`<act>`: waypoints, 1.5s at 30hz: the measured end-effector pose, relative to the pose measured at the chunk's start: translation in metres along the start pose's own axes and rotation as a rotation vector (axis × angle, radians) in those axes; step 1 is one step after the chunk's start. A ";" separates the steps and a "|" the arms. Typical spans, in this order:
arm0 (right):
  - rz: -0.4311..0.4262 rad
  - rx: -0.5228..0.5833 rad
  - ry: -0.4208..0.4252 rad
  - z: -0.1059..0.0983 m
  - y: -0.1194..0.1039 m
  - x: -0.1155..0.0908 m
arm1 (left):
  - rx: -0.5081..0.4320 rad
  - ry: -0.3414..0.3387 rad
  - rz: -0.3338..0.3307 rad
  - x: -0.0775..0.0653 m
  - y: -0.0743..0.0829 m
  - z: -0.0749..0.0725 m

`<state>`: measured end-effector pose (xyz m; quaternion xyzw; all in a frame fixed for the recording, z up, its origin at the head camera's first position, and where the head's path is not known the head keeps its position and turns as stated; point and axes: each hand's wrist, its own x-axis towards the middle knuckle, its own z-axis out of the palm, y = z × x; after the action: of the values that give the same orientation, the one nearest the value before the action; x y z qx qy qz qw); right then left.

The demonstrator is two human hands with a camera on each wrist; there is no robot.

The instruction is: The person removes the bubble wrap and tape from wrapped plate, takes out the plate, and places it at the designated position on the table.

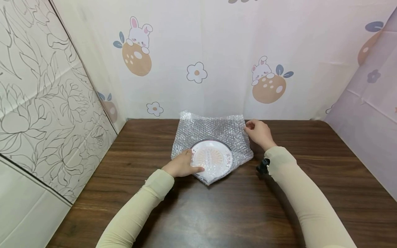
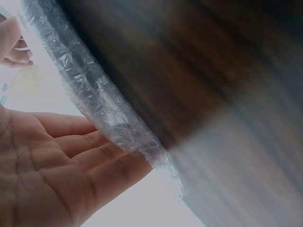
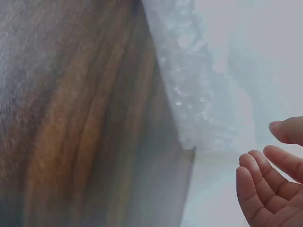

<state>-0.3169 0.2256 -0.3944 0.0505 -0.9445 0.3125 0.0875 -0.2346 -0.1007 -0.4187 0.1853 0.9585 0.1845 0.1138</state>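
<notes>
A round white plate [image 1: 208, 146] with a dark rim line and a yellowish sunburst centre lies near the table's back. Bubble wrap [image 1: 214, 125] spreads behind it toward the wall, and a clear layer covers the plate's lower part, narrowing to a point in front. My left hand [image 1: 183, 164] rests at the plate's left side, thumb stretched over the wrapped plate. In the left wrist view its extended fingers touch the wrap's edge [image 2: 106, 106]. My right hand [image 1: 260, 132] hovers beside the wrap's back right corner, fingers loosely bent. The right wrist view shows a gap between its fingertips [image 3: 244, 182] and the wrap [image 3: 189, 80].
The dark brown wooden table [image 1: 217, 213] runs back to a wall covering [image 1: 223, 44] printed with rabbits and flowers. A flower-line panel [image 1: 40, 96] borders the left side. A small black device [image 1: 263, 167] is at the right wrist.
</notes>
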 end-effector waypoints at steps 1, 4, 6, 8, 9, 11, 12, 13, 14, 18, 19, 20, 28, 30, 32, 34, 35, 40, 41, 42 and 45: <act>-0.013 -0.003 -0.001 -0.001 -0.002 -0.001 | 0.001 0.002 0.001 0.000 0.000 0.000; -0.063 -0.023 -0.024 -0.001 -0.007 -0.003 | 0.003 0.002 0.002 -0.001 0.000 0.001; -0.096 -0.042 -0.051 0.000 -0.009 -0.004 | 0.002 -0.002 0.001 -0.002 0.001 0.001; -0.127 -0.070 -0.090 0.002 -0.011 -0.007 | -0.002 -0.002 0.002 -0.003 0.001 0.001; -0.136 -0.085 -0.115 0.003 -0.012 -0.009 | -0.002 -0.002 0.002 -0.003 0.001 0.001; -0.160 -0.120 -0.165 0.005 -0.014 -0.013 | 0.001 -0.001 0.003 -0.003 0.001 0.001; -0.172 -0.140 -0.196 0.006 -0.016 -0.016 | 0.004 -0.001 0.003 -0.002 0.001 0.001; -0.182 -0.161 -0.224 0.007 -0.017 -0.018 | 0.007 -0.003 0.002 -0.002 0.001 0.001; -0.189 -0.178 -0.252 0.008 -0.018 -0.020 | 0.010 -0.003 0.002 -0.002 0.001 0.001; -0.227 -0.235 -0.337 0.014 -0.021 -0.028 | 0.022 -0.005 0.003 -0.001 0.002 0.001; -0.228 -0.236 -0.355 0.016 -0.021 -0.030 | 0.022 -0.003 0.004 -0.001 0.002 0.001; -0.231 -0.237 -0.371 0.018 -0.020 -0.030 | 0.023 -0.003 0.004 -0.001 0.002 0.001; -0.223 -0.256 -0.469 0.027 -0.016 -0.031 | 0.026 -0.002 -0.002 0.000 0.001 0.001; -0.214 -0.257 -0.487 0.028 -0.016 -0.030 | 0.029 -0.005 -0.004 0.001 0.000 0.001; -0.211 -0.262 -0.505 0.030 -0.016 -0.029 | 0.030 -0.008 -0.005 0.001 0.000 0.001; -0.210 -0.257 -0.523 0.031 -0.017 -0.027 | 0.028 -0.011 -0.007 0.001 -0.001 0.001; -0.210 -0.253 -0.534 0.032 -0.018 -0.027 | 0.026 -0.013 -0.009 0.000 -0.001 0.001; -0.202 -0.249 -0.576 0.034 -0.019 -0.025 | 0.012 -0.010 -0.001 -0.001 -0.001 0.000; -0.202 -0.252 -0.580 0.034 -0.019 -0.025 | 0.008 -0.009 0.002 -0.001 -0.001 0.000; -0.203 -0.256 -0.583 0.034 -0.019 -0.024 | 0.004 -0.010 0.005 -0.001 -0.001 -0.001; -0.202 -0.265 -0.586 0.035 -0.018 -0.024 | -0.013 -0.012 0.007 -0.002 -0.001 -0.002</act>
<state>-0.2954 0.1912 -0.4159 0.2198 -0.9522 0.1491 -0.1512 -0.2336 -0.1036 -0.4169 0.1889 0.9559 0.1900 0.1200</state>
